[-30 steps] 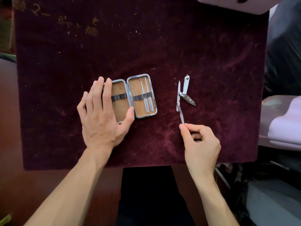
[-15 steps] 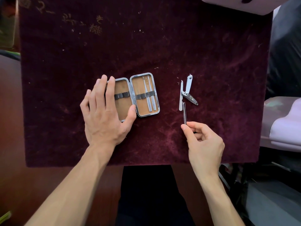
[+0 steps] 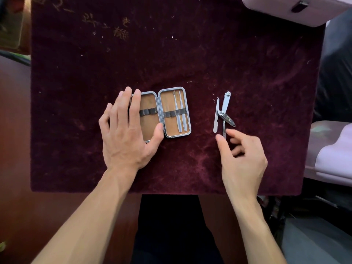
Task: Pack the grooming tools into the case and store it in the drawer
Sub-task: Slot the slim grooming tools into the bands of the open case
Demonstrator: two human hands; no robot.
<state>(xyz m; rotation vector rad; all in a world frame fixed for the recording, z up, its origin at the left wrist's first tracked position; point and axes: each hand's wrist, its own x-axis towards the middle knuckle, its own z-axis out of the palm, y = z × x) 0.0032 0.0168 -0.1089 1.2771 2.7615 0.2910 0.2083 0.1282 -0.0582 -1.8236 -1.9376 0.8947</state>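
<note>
Open case [image 3: 170, 127] holds two tools [image 3: 180, 116]; clipper [image 3: 226, 111], file [image 3: 216, 116] lie nearby.

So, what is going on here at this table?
A person is packing a small grooming set on a dark red cloth. The left hand rests flat on the left half of the open case; two slim tools already sit under the strap in its right half. The right hand has thumb and forefinger either side of a thin tool by the nail clipper and a file; whether it grips it, I cannot tell.
</note>
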